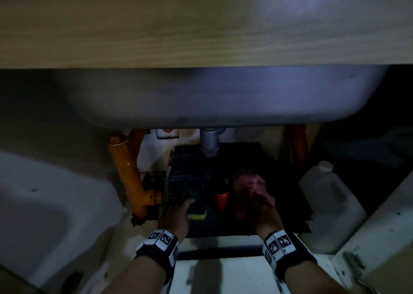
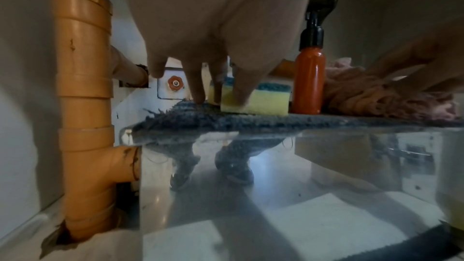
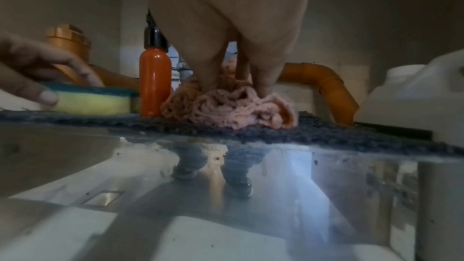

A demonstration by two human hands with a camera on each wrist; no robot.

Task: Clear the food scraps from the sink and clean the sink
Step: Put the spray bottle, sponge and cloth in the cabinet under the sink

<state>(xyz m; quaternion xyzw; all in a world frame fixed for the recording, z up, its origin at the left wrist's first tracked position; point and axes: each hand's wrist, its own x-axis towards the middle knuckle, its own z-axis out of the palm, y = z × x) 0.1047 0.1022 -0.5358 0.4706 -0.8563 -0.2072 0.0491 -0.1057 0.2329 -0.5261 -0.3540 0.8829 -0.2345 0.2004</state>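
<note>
The sink [image 1: 223,97] is showing only its underside from the cabinet below; its basin is hidden, so cleaning progress cannot be judged. The left hand [image 1: 176,217] is curling fingers round the sponge [image 2: 253,100]. The right hand [image 1: 263,208] is pinching the pink cloth [image 3: 233,106]. Both items are resting on the mat [image 2: 251,120].

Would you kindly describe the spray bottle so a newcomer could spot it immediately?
Look under the sink basin, on the dark mat in the cabinet. The orange spray bottle stands upright between the yellow sponge and pink cloth; only it has a black nozzle.
</note>
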